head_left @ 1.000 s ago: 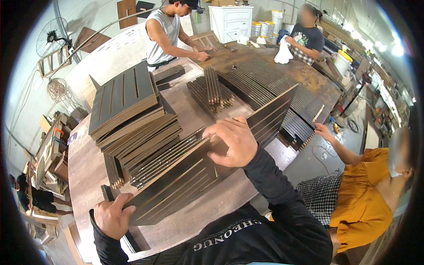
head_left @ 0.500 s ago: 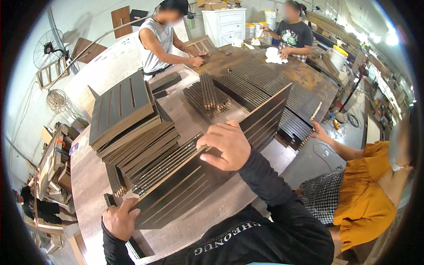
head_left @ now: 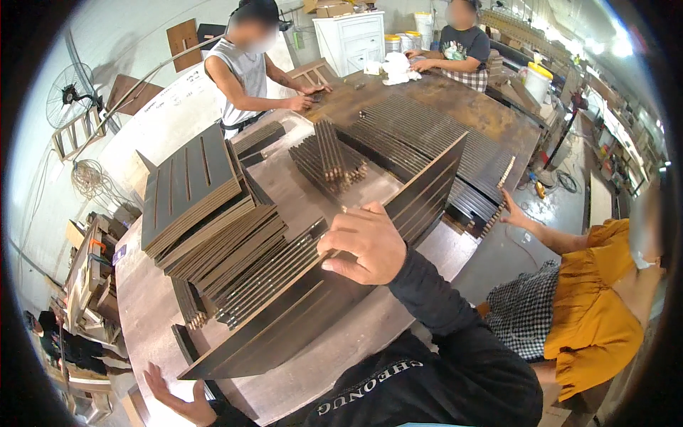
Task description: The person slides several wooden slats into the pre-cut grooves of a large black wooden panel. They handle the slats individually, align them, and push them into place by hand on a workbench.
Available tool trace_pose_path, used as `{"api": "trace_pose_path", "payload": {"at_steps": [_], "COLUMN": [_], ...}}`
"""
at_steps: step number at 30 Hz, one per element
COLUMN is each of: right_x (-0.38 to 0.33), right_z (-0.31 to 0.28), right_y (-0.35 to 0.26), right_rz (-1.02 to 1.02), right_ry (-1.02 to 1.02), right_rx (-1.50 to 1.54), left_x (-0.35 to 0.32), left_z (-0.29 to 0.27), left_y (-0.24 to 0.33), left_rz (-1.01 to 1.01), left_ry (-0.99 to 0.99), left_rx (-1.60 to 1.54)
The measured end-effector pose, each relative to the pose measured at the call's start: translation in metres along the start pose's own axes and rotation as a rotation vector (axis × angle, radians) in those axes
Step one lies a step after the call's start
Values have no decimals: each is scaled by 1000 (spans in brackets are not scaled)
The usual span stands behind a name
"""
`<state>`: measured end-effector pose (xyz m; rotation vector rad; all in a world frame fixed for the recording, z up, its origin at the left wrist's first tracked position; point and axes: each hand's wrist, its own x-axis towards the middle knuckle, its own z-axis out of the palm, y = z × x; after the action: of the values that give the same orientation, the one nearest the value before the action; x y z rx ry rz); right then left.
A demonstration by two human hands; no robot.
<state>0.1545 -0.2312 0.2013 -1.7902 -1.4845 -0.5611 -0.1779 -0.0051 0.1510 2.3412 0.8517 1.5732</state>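
one slotted panel (head_left: 306,313), two hands

Packages and containers at the far end of the workshop.
A brown cardboard box (head_left: 334,8) sits on top of the white cabinet (head_left: 353,41) at the top centre. Just right of the cabinet stand pale buckets with yellow lids (head_left: 403,43). A larger white bucket with a yellow lid (head_left: 536,80) stands beyond the table's right end. No screens or signs can be made out.
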Motion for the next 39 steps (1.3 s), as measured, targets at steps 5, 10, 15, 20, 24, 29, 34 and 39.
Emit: {"api": "trace_pose_path", "payload": {"at_steps": [5,10,15,20,24,29,34,39], "right_x": [5,9,3,6,7,7,4,-1], "right_z": [-1,4,6,15,23,31,36,30], "right_y": [1,4,8,4,0,-1,-2,8], "right_rz": [6,-43,-13,42,24,133,16,54], "right_ry": [9,-8,-56,-47,-28,111,108,118], "right_rx": [8,-9,-51,-30,-33,31,-51,-48], "left_x": [-106,-153,-137,-136,-144,-115,-79,-86], "left_z": [53,96,106,107,94,75,63,120], "left_y": [-62,-85,-74,-59,-72,-80,-102,-54], "left_rz": [-471,-641,-624,-616,-411,-863,-1000,-899], "left_ry": [-325,-124,-210,-155,-251,-389,88,-183], "left_rx": [-573,-801,-798,-753,-330,-1008,-1334,-1352]}}
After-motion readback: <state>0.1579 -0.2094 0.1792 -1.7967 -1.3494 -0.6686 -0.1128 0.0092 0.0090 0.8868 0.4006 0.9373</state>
